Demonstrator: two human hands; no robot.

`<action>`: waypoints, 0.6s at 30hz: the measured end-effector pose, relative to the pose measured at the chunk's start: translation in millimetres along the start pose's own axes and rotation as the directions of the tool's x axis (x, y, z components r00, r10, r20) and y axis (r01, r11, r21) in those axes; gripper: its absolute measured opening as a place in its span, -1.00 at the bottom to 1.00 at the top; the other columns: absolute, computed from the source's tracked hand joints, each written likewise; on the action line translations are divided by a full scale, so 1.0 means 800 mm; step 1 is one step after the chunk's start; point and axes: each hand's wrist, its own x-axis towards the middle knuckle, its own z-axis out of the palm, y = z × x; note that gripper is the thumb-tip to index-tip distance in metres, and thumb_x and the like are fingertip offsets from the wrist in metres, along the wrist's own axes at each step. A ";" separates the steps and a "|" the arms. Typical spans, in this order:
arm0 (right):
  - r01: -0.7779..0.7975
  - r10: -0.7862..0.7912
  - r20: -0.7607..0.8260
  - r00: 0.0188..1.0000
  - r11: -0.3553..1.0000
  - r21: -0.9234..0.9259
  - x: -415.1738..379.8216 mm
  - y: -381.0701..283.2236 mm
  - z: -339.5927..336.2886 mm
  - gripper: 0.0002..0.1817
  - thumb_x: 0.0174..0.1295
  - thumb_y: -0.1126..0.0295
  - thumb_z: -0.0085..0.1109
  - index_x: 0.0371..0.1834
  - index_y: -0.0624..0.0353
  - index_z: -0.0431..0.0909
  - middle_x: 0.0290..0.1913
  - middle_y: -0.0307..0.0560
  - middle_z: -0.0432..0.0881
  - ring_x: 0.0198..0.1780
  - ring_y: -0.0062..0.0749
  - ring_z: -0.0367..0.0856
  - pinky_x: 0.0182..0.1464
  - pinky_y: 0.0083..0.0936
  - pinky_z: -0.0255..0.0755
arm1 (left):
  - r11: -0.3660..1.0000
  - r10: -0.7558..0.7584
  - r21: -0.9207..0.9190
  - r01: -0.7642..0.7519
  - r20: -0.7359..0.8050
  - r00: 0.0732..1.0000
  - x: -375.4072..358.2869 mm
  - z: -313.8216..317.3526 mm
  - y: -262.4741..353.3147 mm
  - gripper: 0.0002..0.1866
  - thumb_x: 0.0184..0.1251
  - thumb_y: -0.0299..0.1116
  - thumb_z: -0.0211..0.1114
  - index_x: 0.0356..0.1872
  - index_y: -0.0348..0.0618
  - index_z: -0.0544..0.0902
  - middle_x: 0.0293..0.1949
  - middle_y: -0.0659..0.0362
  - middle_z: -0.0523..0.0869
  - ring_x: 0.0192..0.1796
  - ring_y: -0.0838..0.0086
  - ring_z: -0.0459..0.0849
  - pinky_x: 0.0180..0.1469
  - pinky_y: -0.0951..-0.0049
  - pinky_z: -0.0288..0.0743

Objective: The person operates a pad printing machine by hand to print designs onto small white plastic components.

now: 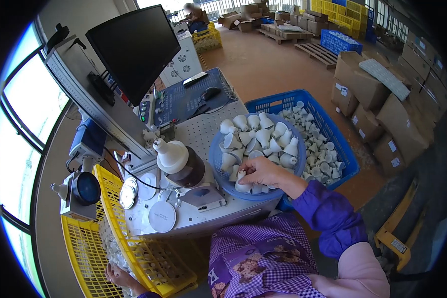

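Note:
My right hand (261, 174) reaches into a round blue basket (215, 160) full of white cone-shaped plastic parts (260, 136) and closes on one white part (243, 185) near the basket's front rim. Low at the left, my left hand (118, 276) is down in a yellow crate (87, 248) among several small white parts, its fingers partly hidden by the crate wall. Between the two hands, a white part (170, 155) sits mounted on a dark round fixture (189, 171) on the machine table.
A black monitor (134, 47) and a control panel (188, 97) stand behind the work table (203, 131). A blue crate (328, 136) of more white parts lies to the right. Cardboard boxes (377, 94) and pallets fill the floor beyond. A person sits far back.

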 end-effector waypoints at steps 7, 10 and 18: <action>0.373 -0.411 -0.122 0.903 0.894 -0.248 -0.017 0.004 0.008 -0.69 0.16 0.31 0.32 -0.09 0.23 0.59 -0.15 -0.14 0.56 -0.22 -0.48 0.55 -0.18 -0.52 0.44 | 0.838 0.123 -0.531 -0.130 -0.048 0.991 -0.076 -0.001 0.212 -0.77 0.34 -0.56 0.11 -0.01 -0.32 0.56 0.13 0.04 0.45 0.14 0.33 0.46 0.11 0.31 0.39; 0.289 -0.258 -0.170 0.951 0.936 0.199 -0.028 0.001 0.014 -0.77 0.30 0.36 0.17 -0.03 0.18 0.51 -0.15 -0.24 0.56 -0.24 -0.60 0.51 -0.22 -0.61 0.42 | 0.795 0.256 -0.575 -0.194 0.028 0.966 -0.104 -0.010 0.297 -0.77 0.29 -0.64 0.12 -0.05 -0.37 0.54 0.12 0.02 0.45 0.20 0.28 0.40 0.25 0.35 0.25; 0.350 -0.286 -0.285 0.915 0.913 0.208 -0.036 -0.001 0.014 -0.79 0.33 0.43 0.12 -0.01 0.17 0.43 -0.09 -0.23 0.57 -0.16 -0.66 0.50 -0.13 -0.67 0.42 | 0.560 0.406 -0.815 -0.148 0.114 0.907 -0.130 -0.018 0.415 -0.65 0.02 -0.70 0.31 -0.11 -0.21 0.63 0.05 0.05 0.44 0.04 0.34 0.45 0.11 0.38 0.32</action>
